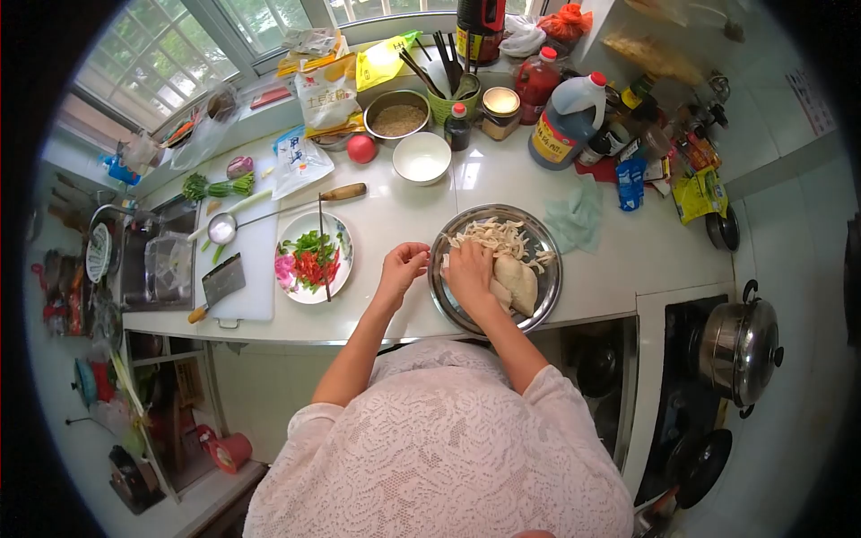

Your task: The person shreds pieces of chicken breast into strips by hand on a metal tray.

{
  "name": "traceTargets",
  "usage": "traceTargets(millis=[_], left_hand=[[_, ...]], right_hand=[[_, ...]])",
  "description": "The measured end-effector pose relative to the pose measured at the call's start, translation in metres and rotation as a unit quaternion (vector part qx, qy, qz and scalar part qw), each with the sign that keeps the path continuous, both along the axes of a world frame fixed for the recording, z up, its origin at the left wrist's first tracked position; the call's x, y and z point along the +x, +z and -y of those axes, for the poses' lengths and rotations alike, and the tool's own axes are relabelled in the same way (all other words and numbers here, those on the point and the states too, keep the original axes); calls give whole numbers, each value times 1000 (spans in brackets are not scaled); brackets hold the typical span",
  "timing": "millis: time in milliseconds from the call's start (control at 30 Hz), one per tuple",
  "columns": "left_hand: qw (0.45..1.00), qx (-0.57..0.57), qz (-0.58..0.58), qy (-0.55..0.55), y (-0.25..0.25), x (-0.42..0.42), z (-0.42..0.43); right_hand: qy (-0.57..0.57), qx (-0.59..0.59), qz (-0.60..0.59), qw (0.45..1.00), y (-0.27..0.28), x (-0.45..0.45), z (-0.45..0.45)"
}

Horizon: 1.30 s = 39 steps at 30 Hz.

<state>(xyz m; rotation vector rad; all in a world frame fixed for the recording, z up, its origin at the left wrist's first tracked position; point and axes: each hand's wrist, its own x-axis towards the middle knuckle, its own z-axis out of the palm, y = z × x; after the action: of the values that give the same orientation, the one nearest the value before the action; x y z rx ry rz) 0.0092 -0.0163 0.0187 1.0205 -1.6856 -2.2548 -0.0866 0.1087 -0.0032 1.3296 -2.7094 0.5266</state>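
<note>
A round steel plate [551,300] holds a pale piece of cooked chicken breast [517,282] at its front right and a heap of shredded chicken [495,235] along its far side. Over the plate's left half is my right hand [469,276], its fingers bent down and closed on shredded chicken, though the fingertips are partly hidden. Just left of the rim, my left hand [404,271] is raised with thumb and fingers pinched together. Whatever is between those fingers is too small to make out.
A floral plate [345,242] of cut peppers bears chopsticks [323,247]. Farther left, a white cutting board [260,287] carries a cleaver [223,281] and a ladle [221,229]. A white bowl [421,159], bottles and jars line the back. A steel pot [740,350] stands right.
</note>
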Motion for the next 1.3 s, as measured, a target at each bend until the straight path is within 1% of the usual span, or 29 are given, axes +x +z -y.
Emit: traceTargets(millis=[67,133,200,233,267,300,333,400,433,500,533,600,633,700,733,800,833,900,967,1033,1067,1133,1167,1200,1233,1267,1300], left_hand=[[1000,-2,5,-2,-2,3,0],[1000,-2,10,-3,-4,5,-1],[1000,-4,3,-12,-7,5,-5],[1000,-2,2,-13,-9,5,-8],[999,-3,4,-34,-10,4,-10],[998,-3,6,-57,-7,2,-15],[998,-3,5,-61,-3,0,-20],[997,55,6,-57,5,-5,-32],[997,56,5,-61,5,-8,-37],[993,86,-18,-79,9,-13,-44],[993,86,-18,-84,11,-16,-45],[959,252,-21,-130,17,-21,-46],[958,251,-20,-135,16,-22,-48],[936,332,-52,-101,13,-24,-52],[936,332,-49,-105,12,-26,-54],[952,300,-54,-21,11,-29,-58],[952,300,-53,-24,9,-30,-59],[968,241,-72,6,8,-32,-59],[968,239,-75,19,10,-33,-61],[967,238,-80,33,16,-34,-62],[968,235,-83,29,19,-34,-63],[969,231,-85,26,22,-34,-64],[976,199,-91,8,23,-33,-65],[981,166,-97,-10,25,-32,-66],[981,164,-99,-9,27,-31,-67],[988,97,-114,-25,29,-31,-69],[991,30,-126,-40,31,-29,-70]], right_hand=[[-10,-23,18,1000,-15,0,1],[-19,-44,36,998,-4,1,-1],[-28,-90,88,992,10,-1,-10],[-29,-89,88,992,12,-3,-13],[-45,-154,239,958,14,-6,-16],[-60,-215,384,896,15,-9,-20],[-64,-217,382,896,16,-11,-25],[-56,-311,505,803,21,-14,-34],[-60,-313,503,804,24,-15,-38],[-33,-354,551,755,31,-16,-47],[-37,-356,549,755,34,-16,-51],[-56,-364,555,746,40,-16,-59],[-58,-368,553,746,43,-16,-63],[-78,-395,560,724,45,-16,-69],[-81,-399,558,723,44,-16,-72],[-119,-449,546,698,43,-17,-76],[-121,-451,545,697,43,-18,-78],[-159,-501,482,701,42,-23,-80],[-162,-515,473,696,42,-28,-83],[-161,-543,466,680,43,-32,-84],[-160,-543,466,680,40,-35,-83],[-141,-471,400,773,34,-41,-81],[-140,-472,401,773,30,-41,-82],[-116,-417,238,870,33,-41,-82],[-87,-346,64,932,36,-41,-80],[-84,-348,64,932,38,-39,-80],[-61,-338,235,909,53,-29,-81]])
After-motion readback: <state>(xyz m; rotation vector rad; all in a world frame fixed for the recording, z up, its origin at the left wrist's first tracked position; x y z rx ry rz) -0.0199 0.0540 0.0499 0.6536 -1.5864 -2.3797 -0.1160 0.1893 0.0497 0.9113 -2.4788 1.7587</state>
